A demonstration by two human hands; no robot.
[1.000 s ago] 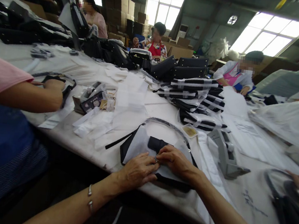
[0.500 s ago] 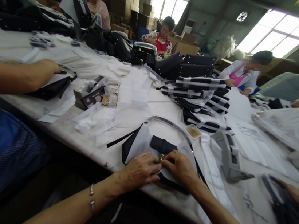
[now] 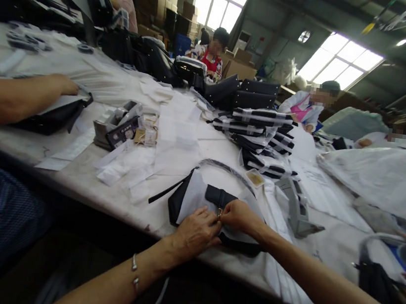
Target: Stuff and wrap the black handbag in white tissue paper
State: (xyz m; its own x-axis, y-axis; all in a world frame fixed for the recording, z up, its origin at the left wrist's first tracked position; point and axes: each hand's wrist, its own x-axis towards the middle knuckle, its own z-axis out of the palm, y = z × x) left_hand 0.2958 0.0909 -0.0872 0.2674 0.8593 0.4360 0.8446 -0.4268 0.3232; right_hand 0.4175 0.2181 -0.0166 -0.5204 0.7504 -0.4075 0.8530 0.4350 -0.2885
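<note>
A black handbag (image 3: 174,205) with white paper over its front lies at the table's near edge, its wrapped handle arching away from me. A dark flap strap (image 3: 216,194) runs down to a small metal clasp (image 3: 219,211). My right hand (image 3: 241,217) pinches this clasp between thumb and fingertips. From the left, my left hand (image 3: 194,230) rests on the bag's front, its fingers closed at the lower side of the same clasp. The fingertips partly hide the clasp. A metal bracelet (image 3: 134,271) circles my left wrist.
Beyond the bag are a stack of wrapped black straps or bags (image 3: 261,130), a tape dispenser (image 3: 298,209), a small dish (image 3: 255,178) and a grey box (image 3: 116,125). Co-workers' hands handle bags on both sides; a co-worker's arm (image 3: 19,98) reaches in at left.
The view has shifted and tilted slightly. My right hand's fingers have drawn in tighter around the clasp. At the far right, a co-worker's hand and bag have moved.
</note>
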